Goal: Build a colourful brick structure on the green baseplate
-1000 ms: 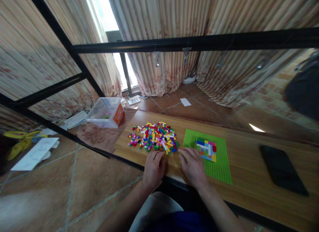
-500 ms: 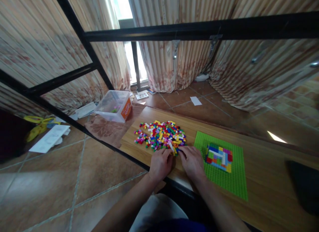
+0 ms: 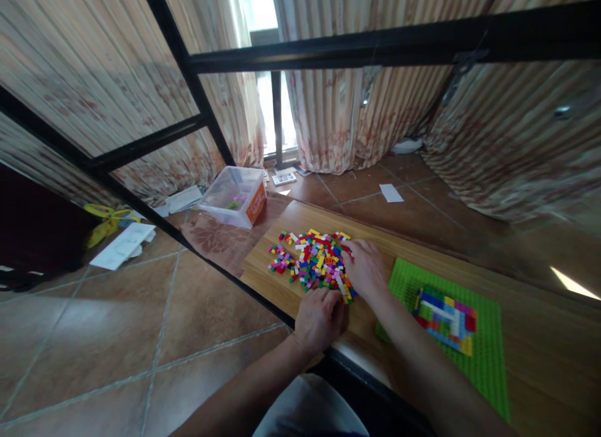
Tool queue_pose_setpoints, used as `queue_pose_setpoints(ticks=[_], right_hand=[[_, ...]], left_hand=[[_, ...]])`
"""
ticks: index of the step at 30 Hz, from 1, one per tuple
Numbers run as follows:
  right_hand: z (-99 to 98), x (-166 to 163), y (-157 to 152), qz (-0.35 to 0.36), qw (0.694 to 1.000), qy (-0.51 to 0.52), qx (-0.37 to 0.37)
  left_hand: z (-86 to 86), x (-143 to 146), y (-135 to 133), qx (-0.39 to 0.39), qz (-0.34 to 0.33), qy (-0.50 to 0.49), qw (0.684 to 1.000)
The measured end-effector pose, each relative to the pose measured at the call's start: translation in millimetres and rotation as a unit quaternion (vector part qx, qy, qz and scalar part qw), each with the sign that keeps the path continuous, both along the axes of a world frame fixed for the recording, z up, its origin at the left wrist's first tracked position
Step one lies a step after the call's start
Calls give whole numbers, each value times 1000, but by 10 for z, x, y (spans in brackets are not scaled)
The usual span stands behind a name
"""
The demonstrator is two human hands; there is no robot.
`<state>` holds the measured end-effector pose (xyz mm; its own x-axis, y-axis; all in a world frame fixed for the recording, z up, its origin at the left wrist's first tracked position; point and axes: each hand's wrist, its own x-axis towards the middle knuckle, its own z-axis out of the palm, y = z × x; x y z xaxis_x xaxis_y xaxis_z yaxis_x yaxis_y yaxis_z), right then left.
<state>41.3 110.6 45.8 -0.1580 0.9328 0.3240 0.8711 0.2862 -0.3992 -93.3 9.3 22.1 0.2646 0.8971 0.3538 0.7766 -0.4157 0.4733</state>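
Note:
A loose heap of small multicoloured toy bricks (image 3: 312, 262) lies on the wooden tabletop. At the heap's near edge, my left hand (image 3: 320, 318) rests with curled fingers pressed together; whatever they may hold is hidden. My right hand (image 3: 365, 268) reaches over the right side of the heap, its bent fingers somewhat apart and touching the bricks, with no brick visible in them. To the right lies a green studded baseplate (image 3: 488, 337). On it sits a flat, roughly rectangular build of coloured bricks (image 3: 446, 321), partly above my right forearm.
A clear plastic box (image 3: 225, 202) with an orange label and a few pieces inside stands beyond the table's left end. Black metal bars (image 3: 328, 52) cross in front of the curtains. White sheets (image 3: 123, 244) and a yellow object (image 3: 104, 224) lie on the tiled floor.
My right hand has moved from the heap's near edge up to its right side. My left hand stays at the near edge. The view has shifted, so the scene sits further right.

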Motion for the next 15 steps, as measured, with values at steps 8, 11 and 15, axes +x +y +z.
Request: queue_pose_setpoints(ticks=[8,11,15], right_hand=[[-64,-77,135,10,997,-19,-78],[-78,-7,69,6,996,30,-89],[-88,72,-32,2,990,110,-94]], left_hand=[[7,11,-14,-17,4,16,1000],[7,8,-7,-16,2,17,1000],[1,5,0,-8,-1,14,1000]])
